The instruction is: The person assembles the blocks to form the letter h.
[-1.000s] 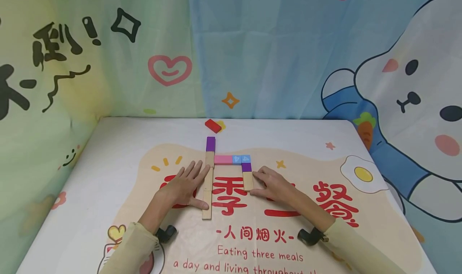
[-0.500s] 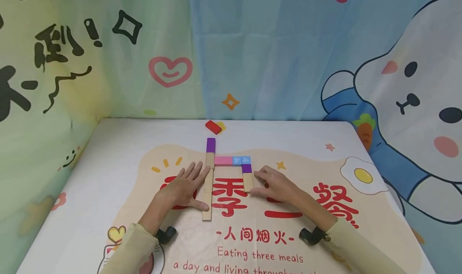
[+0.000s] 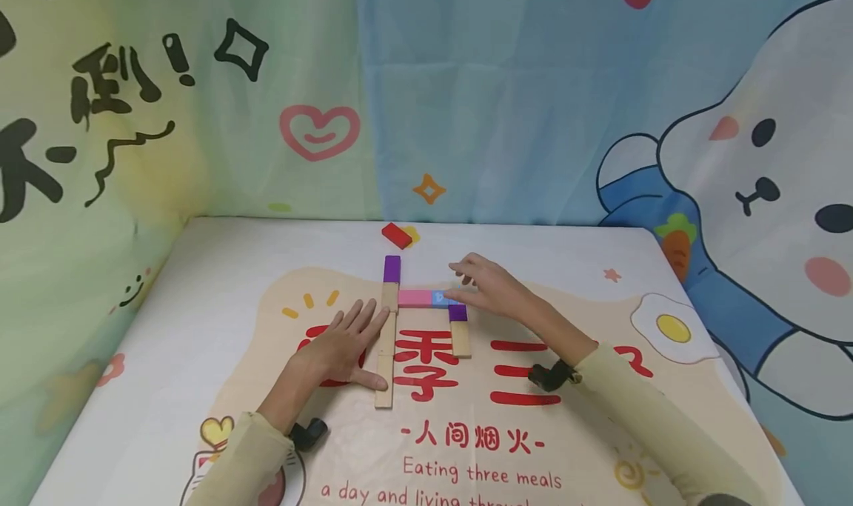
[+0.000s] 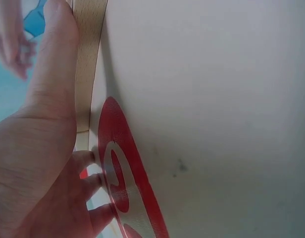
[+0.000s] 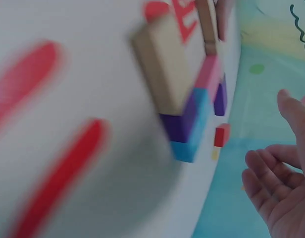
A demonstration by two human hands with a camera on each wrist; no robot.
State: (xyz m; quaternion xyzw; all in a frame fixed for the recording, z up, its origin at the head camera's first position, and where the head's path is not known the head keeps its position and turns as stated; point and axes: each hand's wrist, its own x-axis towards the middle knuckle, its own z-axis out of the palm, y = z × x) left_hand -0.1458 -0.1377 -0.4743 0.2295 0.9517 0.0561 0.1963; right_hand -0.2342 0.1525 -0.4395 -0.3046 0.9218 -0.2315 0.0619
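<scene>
My left hand (image 3: 340, 354) rests with spread fingers at the left side of a line of plain wooden blocks (image 3: 386, 335), its thumb and index fingertip against them. A purple block (image 3: 392, 269) tops that line. Rightward from it runs a pink block (image 3: 415, 298), then light blue blocks (image 3: 438, 299) partly covered by my right hand. Below them sit a small purple block (image 3: 457, 313) and another wooden block (image 3: 460, 339). My right hand (image 3: 493, 287) hovers over this corner, fingers loosely bent, nothing held. In the right wrist view, its palm (image 5: 286, 208) is bare.
A loose red block (image 3: 397, 235) lies at an angle near the table's back edge, behind the purple block. Printed cloth (image 3: 506, 432) covers the table. A patterned curtain (image 3: 500, 121) hangs right behind it.
My right hand has left the side of the right wooden block and moved up and back, over the blue blocks. My left hand and the blocks stay in place.
</scene>
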